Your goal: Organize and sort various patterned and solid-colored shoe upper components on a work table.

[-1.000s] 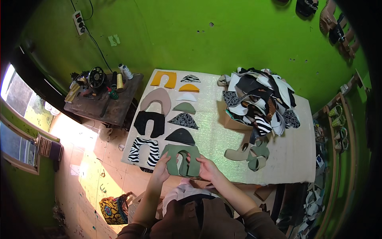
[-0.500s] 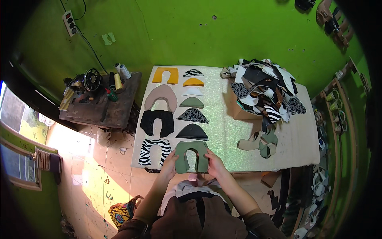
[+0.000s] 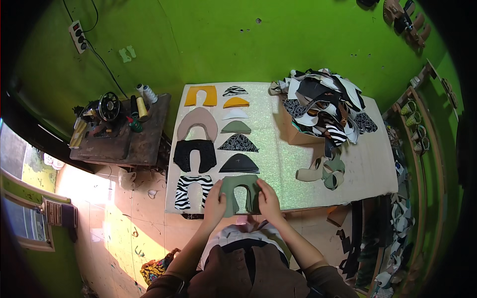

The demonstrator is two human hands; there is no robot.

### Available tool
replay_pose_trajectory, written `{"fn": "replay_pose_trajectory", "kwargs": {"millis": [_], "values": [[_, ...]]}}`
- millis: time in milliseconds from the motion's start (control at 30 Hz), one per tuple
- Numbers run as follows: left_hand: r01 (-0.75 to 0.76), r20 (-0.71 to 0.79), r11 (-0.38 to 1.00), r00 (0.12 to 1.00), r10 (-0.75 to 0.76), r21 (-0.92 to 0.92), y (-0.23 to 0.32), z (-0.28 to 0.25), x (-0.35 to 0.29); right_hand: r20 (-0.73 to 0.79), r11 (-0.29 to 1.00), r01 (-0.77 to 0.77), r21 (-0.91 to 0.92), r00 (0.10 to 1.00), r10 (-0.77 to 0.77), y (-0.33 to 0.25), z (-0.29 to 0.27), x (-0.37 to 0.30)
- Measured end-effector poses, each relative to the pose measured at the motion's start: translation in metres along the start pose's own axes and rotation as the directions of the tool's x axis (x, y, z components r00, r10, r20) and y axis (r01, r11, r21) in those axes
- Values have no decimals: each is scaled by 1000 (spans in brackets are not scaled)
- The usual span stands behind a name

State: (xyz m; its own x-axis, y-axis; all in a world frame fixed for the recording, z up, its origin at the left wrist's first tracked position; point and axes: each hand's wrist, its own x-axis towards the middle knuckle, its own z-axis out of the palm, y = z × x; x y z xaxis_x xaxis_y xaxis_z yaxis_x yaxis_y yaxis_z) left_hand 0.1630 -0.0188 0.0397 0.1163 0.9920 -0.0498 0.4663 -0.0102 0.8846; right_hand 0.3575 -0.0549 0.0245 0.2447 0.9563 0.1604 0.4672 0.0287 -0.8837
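Between my two hands is a stack of olive-green U-shaped shoe-upper pieces (image 3: 240, 182), its opening toward me, at the table's front edge. My left hand (image 3: 215, 202) grips its left side and my right hand (image 3: 269, 202) its right side, fingers closed along the edges. Left of the stack lies a zebra-print U-shaped piece (image 3: 182, 188). Beyond that, in a column, are a black piece (image 3: 181, 158), a beige one (image 3: 189, 119) and a yellow one (image 3: 211, 94). Half-moon pieces form a second column, the dark grey one (image 3: 239, 163) just past the green stack.
A box (image 3: 299, 136) heaped with scraps (image 3: 323, 99) stands at the table's back right. Nearer me lie loose green and beige strips (image 3: 333, 174). A sewing machine (image 3: 107, 109) and thread spools (image 3: 142, 107) sit on a dark table at left. Sandals hang on a right-hand rack (image 3: 410, 111).
The green stack stays in both hands at the table edge, its edges now held closer together. My hands have shifted slightly along its sides. The whole view has turned a little.
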Motion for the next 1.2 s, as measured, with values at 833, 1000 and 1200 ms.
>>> {"fn": "replay_pose_trajectory", "kwargs": {"millis": [833, 1000, 1200], "values": [[-595, 275, 748, 802, 530, 293, 83, 107, 6, 147, 999, 20, -49, 989, -13, 36, -115, 17], [-654, 343, 696, 753, 562, 295, 110, 153, 15, 68, 992, -57, -116, 996, 65, 75, -165, 29], [-661, 416, 707, 733, 538, 250, 129, 209, 21, 87, 978, -86, -188, 991, 104, 111, -195, 43]]}}
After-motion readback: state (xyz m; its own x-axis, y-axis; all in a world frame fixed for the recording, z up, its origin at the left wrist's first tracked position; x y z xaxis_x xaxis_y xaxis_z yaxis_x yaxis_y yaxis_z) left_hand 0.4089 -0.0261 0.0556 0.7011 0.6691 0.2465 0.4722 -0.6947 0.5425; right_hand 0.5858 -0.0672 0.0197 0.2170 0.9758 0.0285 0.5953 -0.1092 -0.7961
